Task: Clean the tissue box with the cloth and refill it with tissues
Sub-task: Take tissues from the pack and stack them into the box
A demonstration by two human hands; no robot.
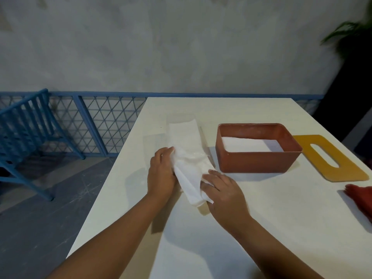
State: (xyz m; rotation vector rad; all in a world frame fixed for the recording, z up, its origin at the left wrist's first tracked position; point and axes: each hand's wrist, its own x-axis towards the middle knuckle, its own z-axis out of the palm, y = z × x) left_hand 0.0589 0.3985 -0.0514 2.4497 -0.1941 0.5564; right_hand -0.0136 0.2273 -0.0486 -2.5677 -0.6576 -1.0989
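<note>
my right hand pinches the near end of the tissue pack | my left hand grips its 9 o'clock side | pack lies on the white table, in clear wrap | red cloth at 3 o'clock | open tissue box just beside pack at 1 o'clock, white sheets inside | yellow slotted lid flat beyond box

White tissues on a cream table, a terracotta-brown box, mustard-yellow lid, red cloth, blue lattice railing.
</note>
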